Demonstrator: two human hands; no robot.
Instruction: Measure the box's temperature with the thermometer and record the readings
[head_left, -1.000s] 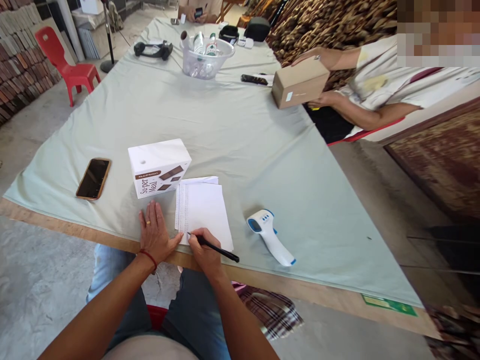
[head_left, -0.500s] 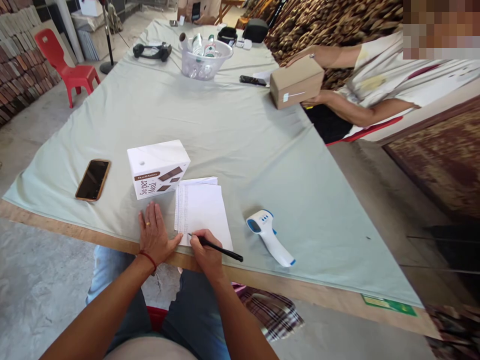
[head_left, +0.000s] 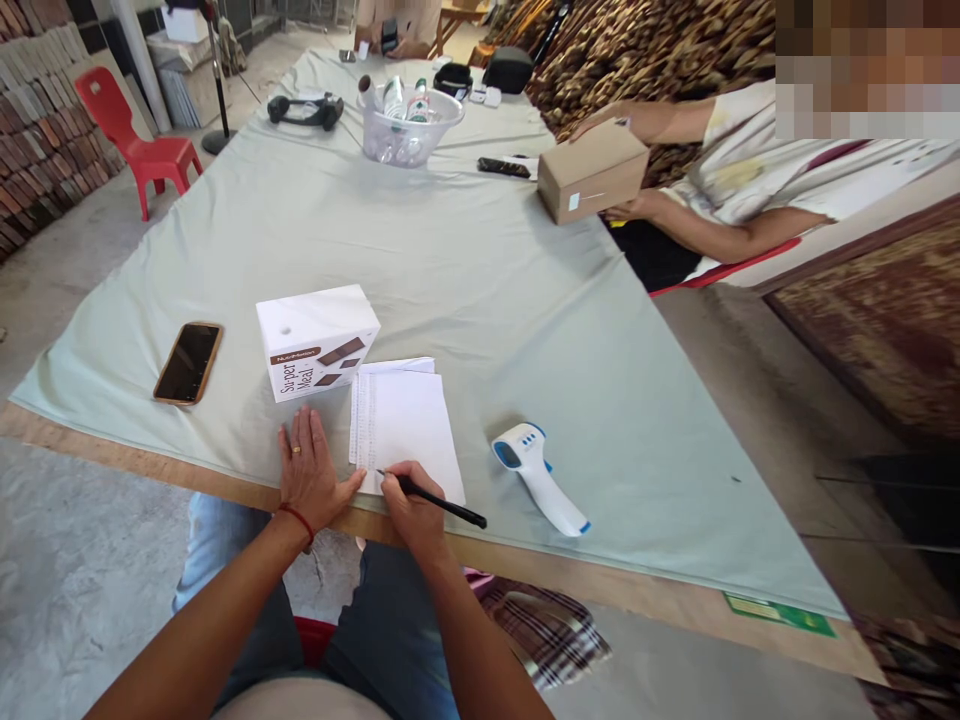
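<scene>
My right hand grips a black pen, its tip at the lower left part of a white sheet of paper. Rows of small marks run down the sheet's left side, too small to read. My left hand lies flat on the cloth, fingers stretched, its thumb touching the paper's lower left corner. Just beyond its fingertips stands a white box printed "Super Meal". To the right of the paper lies a white and blue infrared thermometer.
A smartphone lies at the left of the table. Farther back stand a clear plastic basket with bottles and a black headset. At the right a person holds a cardboard box; another person sits at the far end. A red chair is off to the left.
My hands and the pen have hardly moved. The person on the right has tilted the cardboard box slightly. The view has shifted a little.
</scene>
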